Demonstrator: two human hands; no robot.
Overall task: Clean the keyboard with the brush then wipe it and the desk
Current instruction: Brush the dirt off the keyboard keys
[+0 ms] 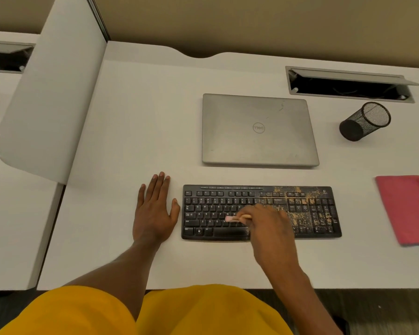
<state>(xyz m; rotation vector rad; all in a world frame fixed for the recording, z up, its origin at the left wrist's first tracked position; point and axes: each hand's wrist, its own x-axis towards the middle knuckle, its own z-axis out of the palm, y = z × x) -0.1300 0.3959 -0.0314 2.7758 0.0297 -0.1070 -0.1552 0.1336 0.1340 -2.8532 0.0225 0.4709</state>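
Right hand: your right hand [267, 223] is over the middle of the keyboard, fingers curled round a small brush; it is slightly blurred.
Brush: the brush [236, 218] has a pale wooden handle and a pink tip, and the tip lies on the letter keys, pointing left.
Left hand: your left hand [154, 209] lies flat on the desk, palm down, fingers straight and close together, holding nothing; it sits just beside the keyboard's left end, not touching it.
Keyboard: the black keyboard [213, 209] lies square in front of you; its right half, number pad included, is speckled with tan crumbs, while the left half looks mostly clean.
Cloth: a folded pink cloth [406, 209] lies at the right edge of view, apart from the keyboard.
Desk: the white desk [140, 131] carries everything.
Laptop: a closed grey laptop [259, 131] lies just behind the keyboard.
Pen cup: a black mesh pen cup [364, 122] stands right of the laptop.
Cable slot: an open cable slot [348, 89] is set in the desk behind the cup.
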